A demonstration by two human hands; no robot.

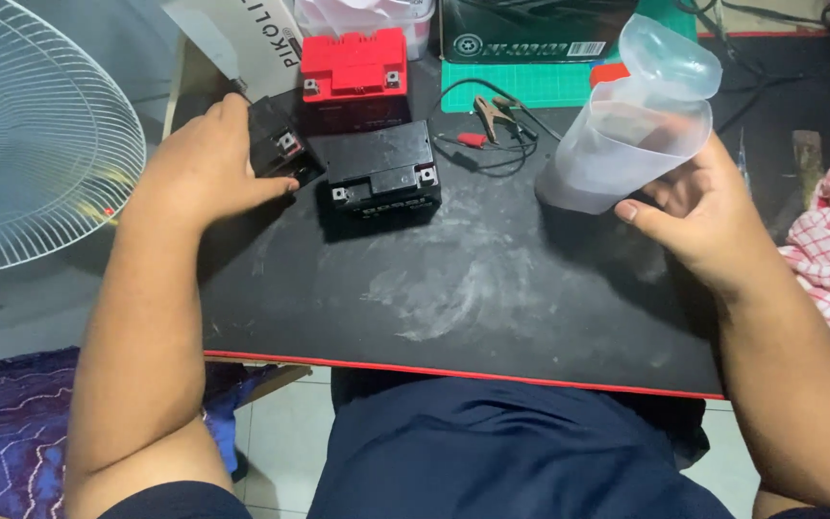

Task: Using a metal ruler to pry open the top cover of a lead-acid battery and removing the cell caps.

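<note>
Right hand (698,216) grips a translucent plastic jug (631,130), tilted and seemingly empty, above the black mat (492,288); left hand (208,163), fingers curled, clasps a small black battery (280,149) beside a larger one (381,171).

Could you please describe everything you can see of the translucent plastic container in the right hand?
The translucent plastic container looks like cloudy, whitish, thin soft plastic, made of stacked segments with rounded corners. It looks empty. It is tilted, its top leaning away to the upper right, its lower left corner at or just above the black mat. The right hand grips its right side, thumb across the front, fingers behind. It sits right of the black battery.
</note>
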